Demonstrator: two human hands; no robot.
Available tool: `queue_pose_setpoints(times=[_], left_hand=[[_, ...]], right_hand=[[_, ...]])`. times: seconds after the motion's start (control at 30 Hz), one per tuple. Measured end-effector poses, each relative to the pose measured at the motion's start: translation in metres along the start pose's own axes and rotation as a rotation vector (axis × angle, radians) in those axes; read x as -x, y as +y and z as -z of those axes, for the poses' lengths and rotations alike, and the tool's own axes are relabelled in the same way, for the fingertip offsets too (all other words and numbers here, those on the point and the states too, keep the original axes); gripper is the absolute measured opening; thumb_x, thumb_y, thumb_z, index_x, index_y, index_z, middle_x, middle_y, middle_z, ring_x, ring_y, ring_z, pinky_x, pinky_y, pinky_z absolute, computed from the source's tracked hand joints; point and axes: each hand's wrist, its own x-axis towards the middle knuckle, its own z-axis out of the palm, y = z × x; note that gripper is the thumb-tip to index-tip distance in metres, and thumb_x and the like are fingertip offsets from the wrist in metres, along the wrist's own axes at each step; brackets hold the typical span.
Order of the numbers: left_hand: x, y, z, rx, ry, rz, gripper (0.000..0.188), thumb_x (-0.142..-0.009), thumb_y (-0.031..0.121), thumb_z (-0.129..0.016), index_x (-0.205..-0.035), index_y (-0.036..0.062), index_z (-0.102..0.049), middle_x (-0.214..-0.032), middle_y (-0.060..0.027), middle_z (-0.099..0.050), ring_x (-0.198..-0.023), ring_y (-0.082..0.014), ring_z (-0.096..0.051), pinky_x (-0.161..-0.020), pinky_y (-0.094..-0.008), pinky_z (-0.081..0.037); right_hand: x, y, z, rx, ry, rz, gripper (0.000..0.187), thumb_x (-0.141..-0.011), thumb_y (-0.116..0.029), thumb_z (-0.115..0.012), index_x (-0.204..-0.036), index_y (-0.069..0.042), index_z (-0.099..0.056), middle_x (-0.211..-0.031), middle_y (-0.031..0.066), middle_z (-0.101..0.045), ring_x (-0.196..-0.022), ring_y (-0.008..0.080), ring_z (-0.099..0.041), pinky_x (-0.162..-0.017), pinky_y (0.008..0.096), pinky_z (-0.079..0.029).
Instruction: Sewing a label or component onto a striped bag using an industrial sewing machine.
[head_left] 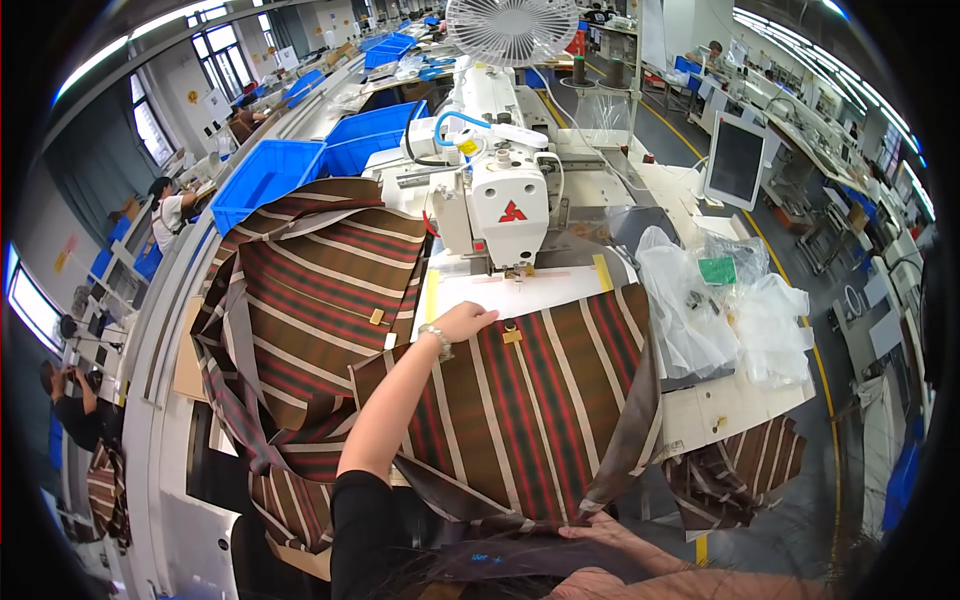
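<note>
A brown striped fabric panel (pixel 560 400) with red and cream bands spreads over the front of the sewing machine's table. My left hand (pixel 466 324) is closed at its far edge, just short of the needle area; some fingertips are hidden. At the near edge my right hand (pixel 606 534) grips the same panel, its fingers partly under the cloth. A small yellowish tab (pixel 512 336) sits near the panel's far edge. The white sewing machine head (pixel 508 200) stands beyond, above a white plate (pixel 520 293) with yellow strips.
More striped panels (pixel 320 270) lie heaped at the left, beside blue bins (pixel 265 180). Clear plastic bags (pixel 685 310) and a green card (pixel 716 270) rest on the right. Striped cloth (pixel 735 475) hangs off the right corner. A fan (pixel 512 30) and a screen (pixel 735 160) stand farther back.
</note>
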Motion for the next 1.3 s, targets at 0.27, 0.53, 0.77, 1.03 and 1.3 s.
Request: queue_pose_setpoints(times=[0.27, 0.53, 0.77, 1.03, 1.3], left_hand=[[-0.038, 0.020, -0.005, -0.095, -0.193, -0.074, 0.052, -0.086, 0.049, -0.055, -0.089, -0.0014, -0.069, -0.068, -0.0114, -0.063, -0.064, -0.0169, -0.054, -0.064, -0.0326, -0.043], [-0.038, 0.035, 0.004, -0.003, -0.200, -0.108, 0.038, -0.078, 0.039, -0.065, -0.085, 0.0016, -0.072, -0.072, -0.0120, -0.066, -0.068, -0.0193, -0.058, -0.068, -0.0313, -0.046], [-0.017, 0.071, 0.020, 0.128, -0.204, -0.190, 0.025, -0.079, 0.026, -0.067, -0.079, 0.0015, -0.069, -0.059, -0.0018, -0.057, -0.059, -0.0095, -0.049, -0.059, -0.0263, -0.040], [-0.014, 0.071, 0.014, 0.068, -0.126, -0.383, 0.022, -0.081, 0.021, -0.065, -0.076, -0.0001, -0.065, -0.058, -0.0046, -0.055, -0.056, -0.0117, -0.048, -0.056, -0.0290, -0.040], [-0.018, 0.065, 0.005, -0.015, -0.042, -0.375, 0.022, -0.079, 0.023, -0.066, -0.077, 0.0005, -0.065, -0.063, -0.0101, -0.060, -0.060, -0.0195, -0.056, -0.059, -0.0324, -0.044]], right_hand=[[-0.004, 0.003, 0.006, 0.099, 0.061, -0.040, 0.076, -0.075, -0.028, -0.077, -0.134, 0.001, -0.039, -0.136, 0.0140, -0.043, -0.126, 0.0226, -0.040, -0.106, 0.0345, -0.031], [-0.012, 0.009, 0.014, 0.013, -0.014, -0.107, 0.076, -0.074, -0.028, -0.078, -0.132, 0.002, -0.040, -0.135, 0.0140, -0.043, -0.124, 0.0221, -0.041, -0.104, 0.0335, -0.033], [-0.016, 0.033, 0.025, 0.036, 0.020, -0.160, 0.081, -0.074, -0.032, -0.078, -0.134, 0.002, -0.036, -0.135, 0.0153, -0.042, -0.124, 0.0239, -0.042, -0.104, 0.0338, -0.032], [-0.018, 0.048, 0.026, -0.017, 0.051, -0.108, 0.079, -0.073, -0.037, -0.077, -0.131, 0.002, -0.040, -0.131, 0.0168, -0.046, -0.122, 0.0254, -0.044, -0.103, 0.0349, -0.034], [-0.018, 0.058, 0.028, 0.078, 0.068, -0.043, 0.071, -0.074, -0.033, -0.077, -0.127, 0.002, -0.045, -0.125, 0.0150, -0.052, -0.115, 0.0234, -0.050, -0.098, 0.0336, -0.039]])
